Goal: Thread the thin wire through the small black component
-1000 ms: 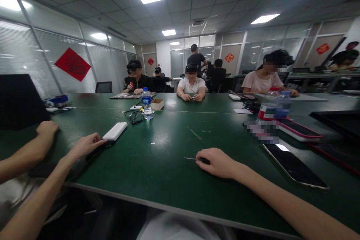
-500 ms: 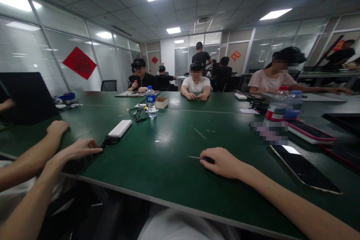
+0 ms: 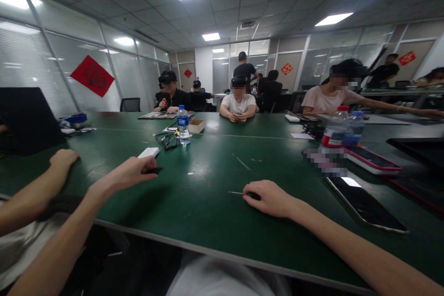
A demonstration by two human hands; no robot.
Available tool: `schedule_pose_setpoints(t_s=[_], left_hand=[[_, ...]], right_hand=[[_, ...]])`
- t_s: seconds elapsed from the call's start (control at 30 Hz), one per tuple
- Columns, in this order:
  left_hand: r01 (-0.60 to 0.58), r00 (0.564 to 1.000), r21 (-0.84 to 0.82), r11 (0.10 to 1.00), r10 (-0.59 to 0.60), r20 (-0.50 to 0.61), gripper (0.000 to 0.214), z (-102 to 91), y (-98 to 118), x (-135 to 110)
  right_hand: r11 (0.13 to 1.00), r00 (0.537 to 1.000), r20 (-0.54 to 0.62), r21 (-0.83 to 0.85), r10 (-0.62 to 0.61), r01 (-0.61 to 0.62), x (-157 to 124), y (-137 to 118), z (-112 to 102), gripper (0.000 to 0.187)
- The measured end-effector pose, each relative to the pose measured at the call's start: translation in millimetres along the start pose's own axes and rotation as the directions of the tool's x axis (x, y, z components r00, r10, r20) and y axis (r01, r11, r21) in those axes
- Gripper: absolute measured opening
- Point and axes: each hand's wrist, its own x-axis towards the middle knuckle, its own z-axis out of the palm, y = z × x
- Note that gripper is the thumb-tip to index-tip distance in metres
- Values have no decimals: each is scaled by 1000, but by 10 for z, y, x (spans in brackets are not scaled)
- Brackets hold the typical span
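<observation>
My right hand [image 3: 268, 198] rests on the green table [image 3: 204, 212], fingers wrapped round the dark handle of a small screwdriver [image 3: 236, 193]. Its thin metal shaft points left, close to the tabletop. Above the table on the left, my left hand [image 3: 133, 173] pinches a small flat black piece [image 3: 154, 171] between thumb and fingers; its kind does not show. Just behind this hand lies a white power strip [image 3: 149, 151], partly covered by the fingers.
A co-worker's hand [image 3: 65, 159] lies at the left, near a black laptop [image 3: 29, 120]. Ahead stand a water bottle [image 3: 183, 125], cables [image 3: 167, 140] and an open box [image 3: 196, 126]. Phones [image 3: 366, 203] and bottles [image 3: 335, 128] are at the right. People sit across the table.
My left hand has risen off the table and moved right, now carrying the black piece. My right hand keeps its hold on the screwdriver. The view has shifted slightly.
</observation>
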Motion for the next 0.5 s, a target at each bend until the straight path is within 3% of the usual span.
schedule_pose_setpoints(t_s=[0.1,0.2,0.37,0.5], left_hand=[[-271,963,-64,961,270,-17,29,214,652,255],[-440,898,-131,888,439,-39,31,482,1114,472],[-616,785,-184,766,616,-68,22,804,1535,703],[-644,764,-196,739,636,-110,20,942,1672,751]], right_hand=[[1000,1000,-20,2,-10,10,-17,-6,-1,28],[1000,997,-71,-3,-24,24,-35,-24,-11,28],[999,985,-163,-21,-52,49,-59,-41,-22,27],[998,982,-179,-38,-58,52,-68,-37,-9,27]])
